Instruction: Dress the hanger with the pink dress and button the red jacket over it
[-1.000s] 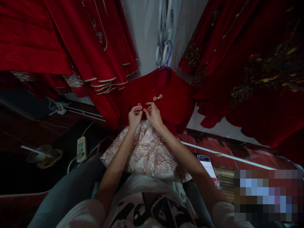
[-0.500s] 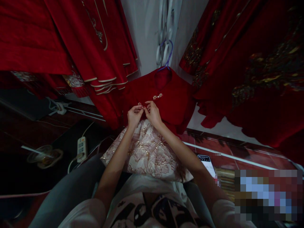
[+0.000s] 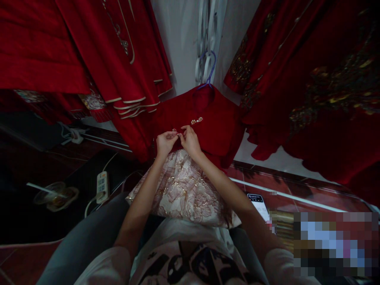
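A red top (image 3: 215, 126) hangs on a purple hanger (image 3: 209, 69) in front of me, over a pale floral skirt (image 3: 187, 190). My left hand (image 3: 164, 143) and my right hand (image 3: 190, 141) meet at a small pearl clasp (image 3: 175, 132) on the red top's front. Both pinch it with closed fingers, thumbs and forefingers pressed together. A second pearl clasp (image 3: 196, 120) sits fastened just above and to the right.
Red garments hang at the left (image 3: 89, 51) and at the right (image 3: 311, 87). A power strip (image 3: 101, 183) and a plastic cup with a straw (image 3: 55, 194) lie on the dark floor at left. A phone (image 3: 257, 205) lies at right.
Both hands have crept slightly up and left at the clasp and stay pinched on it. Nothing else has moved.
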Tool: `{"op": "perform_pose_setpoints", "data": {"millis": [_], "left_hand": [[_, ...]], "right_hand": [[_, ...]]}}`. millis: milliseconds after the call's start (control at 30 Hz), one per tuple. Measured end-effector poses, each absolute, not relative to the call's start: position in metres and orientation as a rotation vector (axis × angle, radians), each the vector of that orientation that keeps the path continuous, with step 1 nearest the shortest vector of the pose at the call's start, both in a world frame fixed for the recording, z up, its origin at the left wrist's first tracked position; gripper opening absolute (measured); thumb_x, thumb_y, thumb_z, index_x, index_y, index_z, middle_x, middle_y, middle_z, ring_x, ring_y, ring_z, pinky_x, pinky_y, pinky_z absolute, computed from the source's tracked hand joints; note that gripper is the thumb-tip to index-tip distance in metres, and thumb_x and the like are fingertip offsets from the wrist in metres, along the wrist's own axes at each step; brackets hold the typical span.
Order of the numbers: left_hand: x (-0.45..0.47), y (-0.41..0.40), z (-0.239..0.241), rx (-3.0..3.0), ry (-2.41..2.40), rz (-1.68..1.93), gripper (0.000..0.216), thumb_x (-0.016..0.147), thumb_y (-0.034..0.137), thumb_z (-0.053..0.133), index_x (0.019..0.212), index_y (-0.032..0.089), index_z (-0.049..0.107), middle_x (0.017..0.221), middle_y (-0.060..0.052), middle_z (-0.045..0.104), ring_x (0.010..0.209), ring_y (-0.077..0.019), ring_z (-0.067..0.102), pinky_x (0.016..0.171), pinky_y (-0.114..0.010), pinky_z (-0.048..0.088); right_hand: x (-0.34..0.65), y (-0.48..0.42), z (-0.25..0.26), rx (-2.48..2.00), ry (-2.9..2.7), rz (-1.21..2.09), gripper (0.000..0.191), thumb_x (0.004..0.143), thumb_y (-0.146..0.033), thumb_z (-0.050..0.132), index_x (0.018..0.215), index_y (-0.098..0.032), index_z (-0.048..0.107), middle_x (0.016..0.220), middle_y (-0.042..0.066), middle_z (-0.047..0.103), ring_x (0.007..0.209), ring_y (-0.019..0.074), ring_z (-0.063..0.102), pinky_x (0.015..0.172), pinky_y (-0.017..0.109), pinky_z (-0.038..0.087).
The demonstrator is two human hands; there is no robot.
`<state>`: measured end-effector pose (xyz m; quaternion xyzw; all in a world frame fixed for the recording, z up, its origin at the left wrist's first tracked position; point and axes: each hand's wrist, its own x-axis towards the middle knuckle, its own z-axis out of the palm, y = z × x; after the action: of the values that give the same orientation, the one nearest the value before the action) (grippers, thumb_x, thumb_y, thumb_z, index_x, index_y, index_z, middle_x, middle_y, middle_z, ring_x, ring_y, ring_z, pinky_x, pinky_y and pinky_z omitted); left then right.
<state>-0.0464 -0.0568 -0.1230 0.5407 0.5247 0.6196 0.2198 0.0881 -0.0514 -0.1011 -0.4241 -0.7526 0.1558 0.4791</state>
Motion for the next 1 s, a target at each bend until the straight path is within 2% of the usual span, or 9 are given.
{"op": "perform_pose_setpoints", "data": {"millis": [200,300,400,467,567,633,733,867,1000], "left_hand": [[-0.055,-0.045,-0.115,1.578,1.497,1.579,0.016,0.064,0.023,0.071,0.076,0.013,0.070,0.075,-0.006,0.072,0.066,-0.0145,0.065,0.072,-0.030,0.054],[-0.056,-0.050,-0.115,1.678,1.492,1.557,0.016,0.070,0.022,0.065,0.083,0.014,0.069,0.082,-0.007,0.071,0.070,-0.0147,0.065,0.074,-0.031,0.054],[-0.052,-0.065,-0.124,1.831,1.566,1.623,0.026,0.074,0.018,0.060,0.099,0.016,0.065,0.100,-0.008,0.066,0.088,-0.0176,0.063,0.085,-0.036,0.052],[-0.047,-0.077,-0.133,1.946,1.627,1.659,0.042,0.070,0.016,0.062,0.112,0.018,0.059,0.112,-0.009,0.059,0.106,-0.0213,0.057,0.097,-0.041,0.046],[-0.040,-0.093,-0.147,2.059,1.642,1.606,0.064,0.067,0.015,0.065,0.128,0.021,0.047,0.126,-0.011,0.044,0.123,-0.0249,0.045,0.108,-0.044,0.037],[-0.040,-0.102,-0.155,2.082,1.657,1.588,0.065,0.070,0.017,0.064,0.132,0.023,0.044,0.131,-0.011,0.036,0.128,-0.0259,0.040,0.109,-0.044,0.037],[-0.047,-0.115,-0.167,2.035,1.681,1.637,0.058,0.074,0.025,0.066,0.129,0.024,0.047,0.134,-0.012,0.032,0.123,-0.0249,0.045,0.102,-0.041,0.044],[-0.062,-0.128,-0.184,1.999,1.658,1.523,0.041,0.079,0.031,0.064,0.118,0.023,0.057,0.117,-0.008,0.049,0.100,-0.0183,0.057,0.088,-0.034,0.051],[-0.071,-0.125,-0.192,2.017,1.723,1.412,0.028,0.083,0.030,0.059,0.109,0.023,0.063,0.102,-0.006,0.058,0.094,-0.0187,0.059,0.087,-0.033,0.049]], "right_hand": [[0.086,-0.047,-0.101,-1.062,-1.841,0.367,0.019,0.085,-0.011,0.049,0.102,-0.017,0.054,0.094,0.009,0.059,0.082,0.0184,0.057,0.079,0.033,0.047],[0.091,-0.045,-0.099,-1.012,-1.862,0.454,0.017,0.086,-0.011,0.048,0.099,-0.017,0.056,0.095,0.008,0.062,0.082,0.0168,0.060,0.080,0.031,0.049],[0.108,-0.052,-0.097,-0.934,-1.850,0.699,0.016,0.089,-0.013,0.047,0.100,-0.017,0.057,0.094,0.006,0.067,0.081,0.0141,0.065,0.079,0.028,0.051],[0.125,-0.062,-0.097,-0.927,-1.845,0.811,0.015,0.089,-0.016,0.049,0.099,-0.017,0.060,0.095,0.005,0.069,0.084,0.0136,0.067,0.080,0.027,0.052],[0.155,-0.079,-0.098,-0.977,-1.849,0.813,0.015,0.089,-0.022,0.051,0.096,-0.019,0.064,0.098,0.004,0.071,0.087,0.0143,0.067,0.081,0.029,0.052],[0.171,-0.088,-0.102,-1.051,-1.815,0.800,0.015,0.088,-0.025,0.053,0.094,-0.019,0.066,0.093,0.004,0.071,0.081,0.0144,0.067,0.077,0.029,0.053],[0.186,-0.094,-0.112,-1.137,-1.811,0.847,0.013,0.085,-0.025,0.057,0.093,-0.018,0.066,0.085,0.004,0.071,0.073,0.0135,0.066,0.071,0.028,0.053],[0.184,-0.094,-0.129,-1.148,-1.883,0.864,0.015,0.079,-0.024,0.065,0.092,-0.017,0.063,0.083,0.004,0.068,0.074,0.0127,0.063,0.070,0.026,0.051],[0.175,-0.092,-0.141,-1.150,-1.920,0.846,0.021,0.074,-0.028,0.070,0.089,-0.017,0.060,0.076,0.002,0.064,0.068,0.0121,0.060,0.062,0.024,0.048]]}}
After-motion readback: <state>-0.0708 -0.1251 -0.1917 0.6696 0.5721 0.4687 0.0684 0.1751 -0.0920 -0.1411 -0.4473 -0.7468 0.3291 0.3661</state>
